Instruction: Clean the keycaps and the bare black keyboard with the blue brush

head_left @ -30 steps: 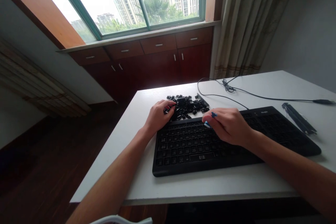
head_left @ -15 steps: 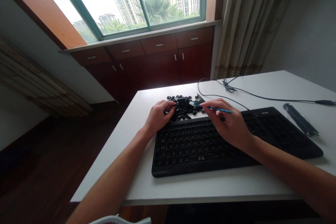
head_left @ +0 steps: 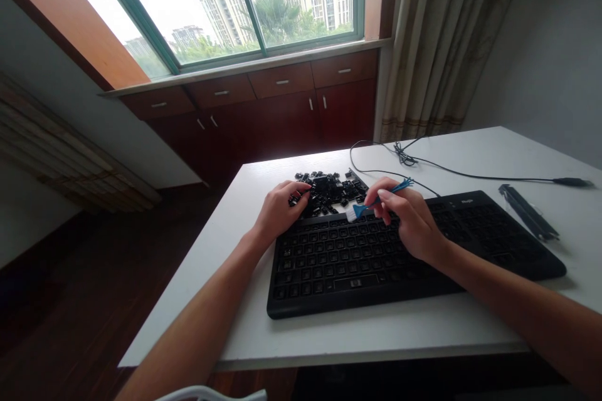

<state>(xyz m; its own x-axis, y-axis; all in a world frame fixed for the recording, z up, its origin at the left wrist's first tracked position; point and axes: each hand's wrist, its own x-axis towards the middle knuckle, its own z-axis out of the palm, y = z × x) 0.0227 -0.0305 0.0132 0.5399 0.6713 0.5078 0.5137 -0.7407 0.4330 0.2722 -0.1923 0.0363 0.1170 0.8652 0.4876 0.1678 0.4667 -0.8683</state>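
A black keyboard (head_left: 357, 263) lies on the white table (head_left: 376, 332), with many keycaps off. A pile of loose black keycaps (head_left: 332, 191) sits just behind its top left edge. My right hand (head_left: 409, 219) pinches a small blue brush (head_left: 371, 203), its white bristles touching the keyboard's top row. My left hand (head_left: 279, 210) rests curled at the keyboard's top left corner, beside the pile, with something small and red at its fingertips that I cannot make out.
The keyboard's black cable (head_left: 423, 166) loops across the back of the table. A long black strip (head_left: 527, 219) lies at the right. Dark wooden drawers (head_left: 282, 84) stand under the window beyond. A curtain (head_left: 437, 44) hangs at the right.
My right hand swung the blue brush out over the keycap pile, then brought its bristles back down to the keyboard's top row. The left hand stayed put.
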